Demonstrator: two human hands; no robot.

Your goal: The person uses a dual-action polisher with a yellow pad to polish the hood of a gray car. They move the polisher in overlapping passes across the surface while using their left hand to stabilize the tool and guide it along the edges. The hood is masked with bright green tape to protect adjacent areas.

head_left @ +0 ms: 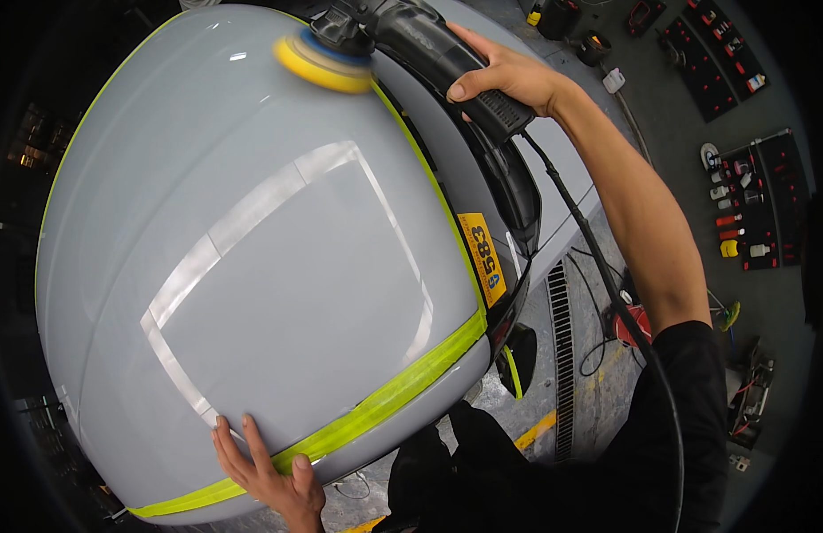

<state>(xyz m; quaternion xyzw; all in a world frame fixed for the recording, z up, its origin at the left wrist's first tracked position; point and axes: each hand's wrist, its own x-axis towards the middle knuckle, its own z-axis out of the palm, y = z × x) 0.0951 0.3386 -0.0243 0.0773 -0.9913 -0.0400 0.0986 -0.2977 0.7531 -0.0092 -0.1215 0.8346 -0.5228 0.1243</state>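
Observation:
A grey car hood (314,266) fills the left and middle of the view, edged with yellow-green masking tape (385,386). My right hand (509,78) is wrapped round the rear of a black electric polisher (429,49) at the top. Its round pad, yellow foam with a blue backing (323,64), is over the hood's far right part; whether it presses on the paint I cannot tell. Near the close edge, my left hand (274,475) lies with fingers spread on the hood, beside and partly over the tape. A bright four-sided band of reflected light shows on the paint.
The polisher's black cord (607,284) runs down past my right arm. Beyond the tape are a yellow plate (481,258) and the side mirror (516,355). A floor grate (561,355) and a red round object (632,327) lie right. Bottles stand on a wall rack (753,200).

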